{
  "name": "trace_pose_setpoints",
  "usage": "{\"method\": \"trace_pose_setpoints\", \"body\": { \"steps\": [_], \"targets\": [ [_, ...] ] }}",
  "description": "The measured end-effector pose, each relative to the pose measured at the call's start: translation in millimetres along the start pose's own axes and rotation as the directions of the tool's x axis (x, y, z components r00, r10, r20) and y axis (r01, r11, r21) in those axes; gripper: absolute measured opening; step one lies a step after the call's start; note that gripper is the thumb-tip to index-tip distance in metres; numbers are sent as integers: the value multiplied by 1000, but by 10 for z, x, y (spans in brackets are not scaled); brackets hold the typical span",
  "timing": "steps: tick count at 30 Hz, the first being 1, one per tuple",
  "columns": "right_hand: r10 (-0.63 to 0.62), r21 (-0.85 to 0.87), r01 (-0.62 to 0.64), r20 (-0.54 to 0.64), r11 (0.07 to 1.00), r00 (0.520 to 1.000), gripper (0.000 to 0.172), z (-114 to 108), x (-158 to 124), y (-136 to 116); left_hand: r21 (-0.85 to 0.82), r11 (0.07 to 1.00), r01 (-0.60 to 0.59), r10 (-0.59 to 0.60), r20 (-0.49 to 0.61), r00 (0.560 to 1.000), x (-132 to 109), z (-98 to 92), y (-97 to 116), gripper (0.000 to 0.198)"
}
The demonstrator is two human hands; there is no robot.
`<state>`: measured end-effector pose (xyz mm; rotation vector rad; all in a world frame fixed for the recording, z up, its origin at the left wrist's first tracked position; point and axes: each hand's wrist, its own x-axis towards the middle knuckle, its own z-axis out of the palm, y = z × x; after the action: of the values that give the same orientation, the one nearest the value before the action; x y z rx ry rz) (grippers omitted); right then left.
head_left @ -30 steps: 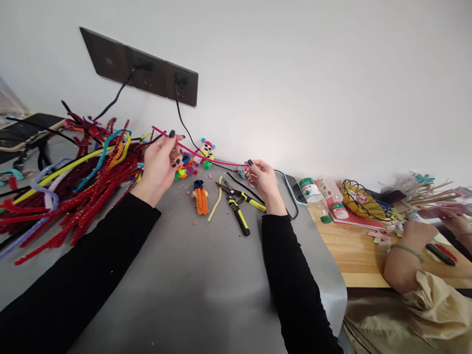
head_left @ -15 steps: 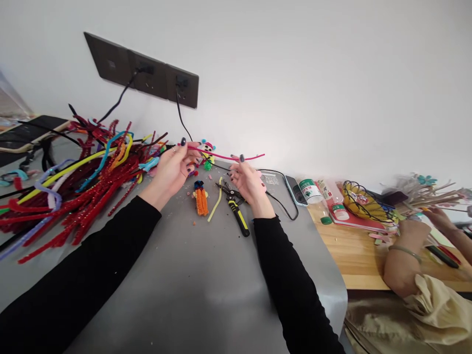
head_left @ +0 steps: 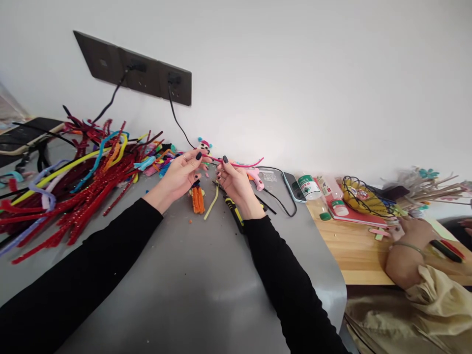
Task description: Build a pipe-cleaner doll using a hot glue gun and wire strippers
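Between two hands, left hand [head_left: 180,174] and right hand [head_left: 236,184]: one pink pipe cleaner [head_left: 239,164].

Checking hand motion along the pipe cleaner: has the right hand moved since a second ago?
Yes. The right hand slid left along the pink pipe cleaner, now covering the pliers.

Pink pipe cleaner [head_left: 236,164] looks fuzzy and matt, pinched between left hand [head_left: 182,173] and right hand [head_left: 234,183], both with glossy dark nail polish and matt black cloth sleeves. Pile of pipe cleaners [head_left: 73,182] mixes soft fuzzy stems with sparkly red tinsel ones; grey table [head_left: 191,285] is smooth, faintly sheened, metal-like. Neighbouring table [head_left: 354,255] is pale matt wood; pliers [head_left: 236,214] have matt rubbery-looking black-yellow grips.
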<state>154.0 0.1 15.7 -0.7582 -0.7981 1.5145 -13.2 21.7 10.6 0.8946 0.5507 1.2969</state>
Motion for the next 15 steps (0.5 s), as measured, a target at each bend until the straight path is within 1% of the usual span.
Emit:
{"method": "trace_pose_setpoints", "body": {
  "steps": [3,5,7,10,15],
  "targets": [
    [5,38,-5,-9,999,1000,22,7,7,25,-23,999,26,-26,-29,999,-8,15,-13,13],
    [9,51,-8,-10,999,1000,21,4,12,38,-35,998,54,-56,-54,997,-15,26,-18,10],
    [15,67,-15,1,998,1000,19,1,12,45,-52,996,72,-76,-65,995,-18,32,-24,12],
    [28,78,-31,32,996,999,16,9,0,46,-72,995,63,-66,-41,997,-17,24,-33,18],
    [28,16,-29,45,999,999,17,46,-34,34,-49,997,51,-53,-28,998,-12,-2,-42,25]
  ]
}}
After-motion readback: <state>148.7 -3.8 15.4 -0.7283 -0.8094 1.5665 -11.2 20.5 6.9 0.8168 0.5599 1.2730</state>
